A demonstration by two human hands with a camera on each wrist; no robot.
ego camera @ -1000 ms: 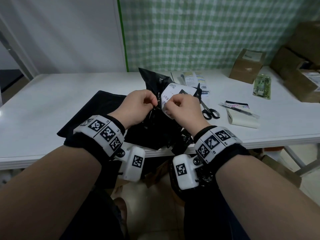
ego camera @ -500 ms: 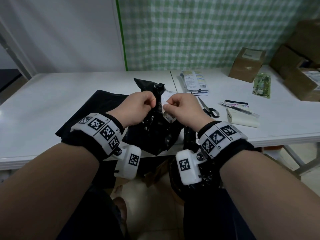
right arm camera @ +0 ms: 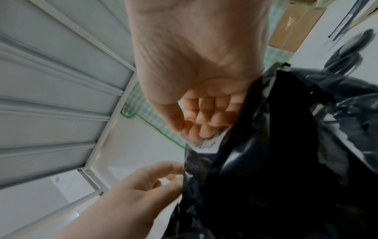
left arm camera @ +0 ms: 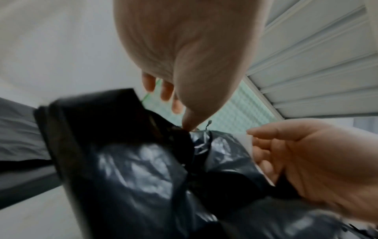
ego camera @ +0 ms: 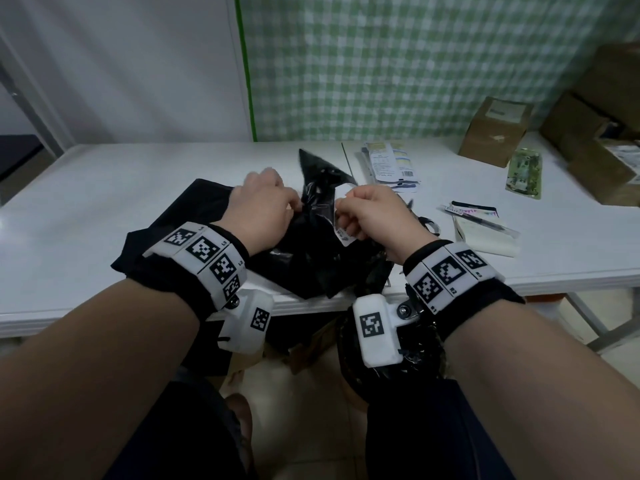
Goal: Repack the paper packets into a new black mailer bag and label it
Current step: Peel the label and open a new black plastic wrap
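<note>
A crumpled black mailer bag [ego camera: 311, 258] with a white label [ego camera: 344, 234] lies at the table's front edge, over a flat black bag [ego camera: 194, 206]. My left hand [ego camera: 294, 206] pinches the crumpled bag's plastic; in the left wrist view my thumb tip [left arm camera: 188, 127] presses into the crumpled bag [left arm camera: 132, 169]. My right hand [ego camera: 341, 218] grips the label and the plastic behind it, fingers [right arm camera: 204, 122] curled over the label [right arm camera: 206, 144]. The paper packets [ego camera: 391, 164] lie further back on the table.
Scissors [ego camera: 428, 225] peek out behind my right hand. A notepad [ego camera: 485, 237] with a pen [ego camera: 485, 221] lies to the right. A green packet [ego camera: 524, 171] and cardboard boxes [ego camera: 495, 129] stand at the back right. The white table [ego camera: 86, 209] stretches left.
My hands have drawn apart and moved further over the table, pulling the bag between them. The label, plainly visible before, is now mostly crumpled into my right hand.
</note>
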